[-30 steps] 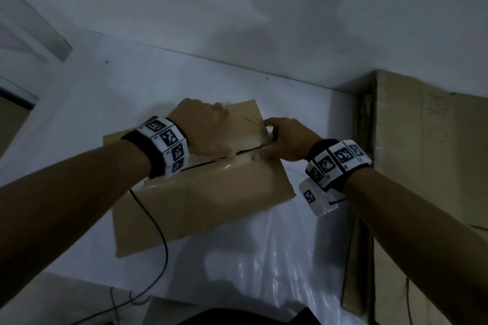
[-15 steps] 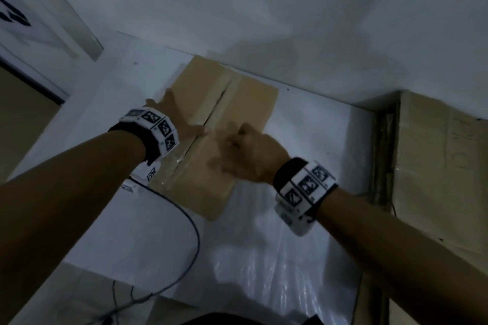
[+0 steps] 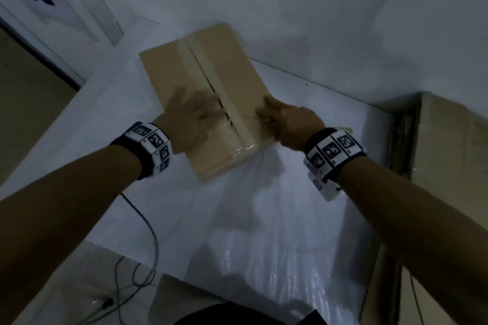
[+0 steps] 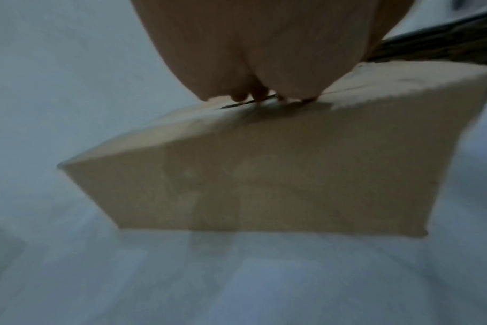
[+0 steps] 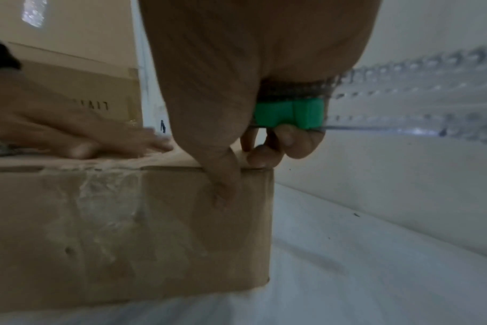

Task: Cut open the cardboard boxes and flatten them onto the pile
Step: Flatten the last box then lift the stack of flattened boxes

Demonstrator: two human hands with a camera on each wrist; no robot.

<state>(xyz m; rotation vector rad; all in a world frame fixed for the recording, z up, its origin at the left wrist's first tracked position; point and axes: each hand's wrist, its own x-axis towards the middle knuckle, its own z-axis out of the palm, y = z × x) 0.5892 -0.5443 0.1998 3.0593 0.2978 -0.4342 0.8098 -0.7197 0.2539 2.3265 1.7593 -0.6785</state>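
Left hand (image 3: 188,120) flat on box (image 3: 211,87); right hand (image 3: 291,124) grips half-hidden green cutter (image 5: 289,112).

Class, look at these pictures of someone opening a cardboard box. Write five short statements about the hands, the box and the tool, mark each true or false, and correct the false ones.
1. The left hand lies flat on top of the box. True.
2. The right hand is empty. False: its fingers curl round a green cutter.
3. The tape on the top seam is already slit. True: a dark gap runs along it.
4. The box lies flattened on the pile. False: it stands in full shape on the white surface.
5. The right thumb presses against the side of the box. True.
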